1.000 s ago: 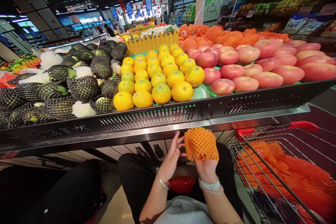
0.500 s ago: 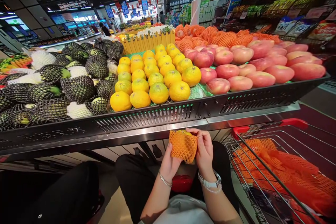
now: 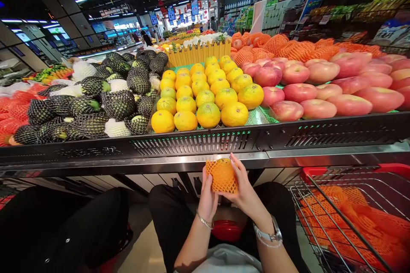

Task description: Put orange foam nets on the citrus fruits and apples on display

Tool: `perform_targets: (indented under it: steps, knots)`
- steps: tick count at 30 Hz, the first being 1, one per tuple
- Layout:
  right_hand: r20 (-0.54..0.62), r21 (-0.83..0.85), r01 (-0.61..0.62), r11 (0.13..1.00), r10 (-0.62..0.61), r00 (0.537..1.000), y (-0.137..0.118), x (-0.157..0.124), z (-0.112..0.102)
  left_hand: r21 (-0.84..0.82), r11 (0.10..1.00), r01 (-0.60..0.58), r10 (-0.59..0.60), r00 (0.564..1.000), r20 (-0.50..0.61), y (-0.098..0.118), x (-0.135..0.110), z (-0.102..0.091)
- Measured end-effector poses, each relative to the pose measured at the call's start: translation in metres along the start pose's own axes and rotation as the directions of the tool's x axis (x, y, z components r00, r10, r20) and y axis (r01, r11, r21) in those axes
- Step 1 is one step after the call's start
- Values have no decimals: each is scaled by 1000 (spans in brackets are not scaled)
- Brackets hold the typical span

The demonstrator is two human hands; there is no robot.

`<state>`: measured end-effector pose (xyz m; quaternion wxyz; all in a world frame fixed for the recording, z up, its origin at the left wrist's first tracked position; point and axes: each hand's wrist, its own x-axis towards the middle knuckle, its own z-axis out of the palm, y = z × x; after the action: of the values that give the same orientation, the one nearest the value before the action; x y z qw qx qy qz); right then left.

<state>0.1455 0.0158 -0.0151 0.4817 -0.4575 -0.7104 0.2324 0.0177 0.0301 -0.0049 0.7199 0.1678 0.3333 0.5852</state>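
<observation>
Just below the front edge of the display, an orange in an orange foam net [image 3: 222,175] is held between my two hands. My left hand [image 3: 208,196] closes around its left side, the thumb against the mesh. On the right side, my right hand [image 3: 245,187] wraps it, palm under and fingers pointing up. The net covers the sides of the fruit, and a bit of yellow-green peel shows at the top. Nearest to my hands in the display, rows of bare oranges [image 3: 208,113] sit on green matting, yellow to greenish.
Dark melons in black nets [image 3: 118,104] lie left of the oranges, red apples [image 3: 301,91] to the right. A steel ledge [image 3: 179,164] runs along the front. A wire cart [image 3: 320,217] with orange foam nets [image 3: 361,213] stands at my right. A person's dark-clothed leg [image 3: 105,217] is at my left.
My right hand has shifted from pinching the net's upper right edge to cupping the fruit's right side and underside. The net sits more smoothly. The camera view has turned slightly left.
</observation>
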Motion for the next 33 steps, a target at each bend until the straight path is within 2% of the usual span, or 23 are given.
perform_targets:
  steps: [3,8,11,14,19,21,23,25,27,29,30,31,33]
  knots:
    - [-79,19,4,1000,-3,997,6,-1,4,30,1000,-10,9,1000,26,1,-1,2]
    - [-210,12,84,996,-79,974,13,-2,5,41,999,15,-16,999,30,2,-6,7]
    - [-241,10,111,994,-105,965,14,-2,6,35,999,6,-6,1000,20,2,-8,7]
    - [-225,22,132,991,-124,966,15,-3,7,41,999,-10,9,1000,20,4,-10,4]
    - [-167,105,97,990,-79,983,18,-5,8,67,995,-74,65,990,125,9,-13,2]
    - [-95,171,29,985,-12,995,18,-6,8,61,996,-70,64,993,101,10,-12,2]
    - [4,228,-60,972,61,998,17,-5,7,40,997,-60,59,998,27,9,-10,2]
    - [46,340,-64,938,51,998,17,-3,6,12,998,-62,63,997,-42,9,-8,1]
    - [-63,544,60,837,-31,998,18,-1,4,-18,996,-82,80,993,-90,11,-5,1]
    - [-220,697,154,700,4,976,21,1,2,-54,992,-112,104,985,-135,13,-4,1]
    - [-246,733,130,668,81,966,23,1,2,-75,990,-121,108,981,-160,15,-4,1]
    - [-213,748,44,663,177,961,25,1,1,-99,987,-124,104,977,-185,16,-4,1]
    - [-47,725,-202,658,340,939,26,-1,1,-151,983,-104,71,975,-211,19,-4,3]
